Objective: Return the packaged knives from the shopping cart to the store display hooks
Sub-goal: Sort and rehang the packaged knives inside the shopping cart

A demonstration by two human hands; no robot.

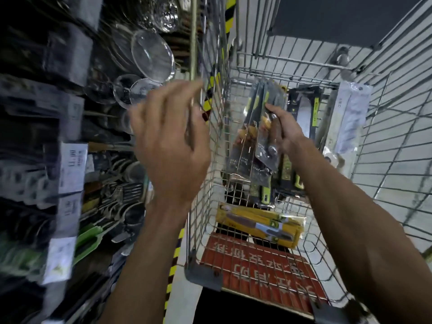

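A wire shopping cart (pixel 203 174) stands in front of me. My right hand (pixel 284 129) is inside it, gripping a bunch of dark packaged knives with green handles (pixel 257 136), held upright above the cart floor. More packaged knives lie in the cart: yellow packs (pixel 259 223) near me, a black pack with a broad blade (pixel 304 113) and a white pack (pixel 348 122) leaning against the far right wall. My left hand (pixel 168 141) hovers blurred between the cart's left edge and the display, fingers loosely spread, holding nothing.
The store display (pixel 70 146) on the left is crowded with hanging utensils, price tags, glass lids (pixel 152 57) and strainers. A yellow-black striped strip (pixel 174 253) runs along the floor by the shelf. A red sign (pixel 261 272) covers the cart's near end. White tiled floor lies on the right.
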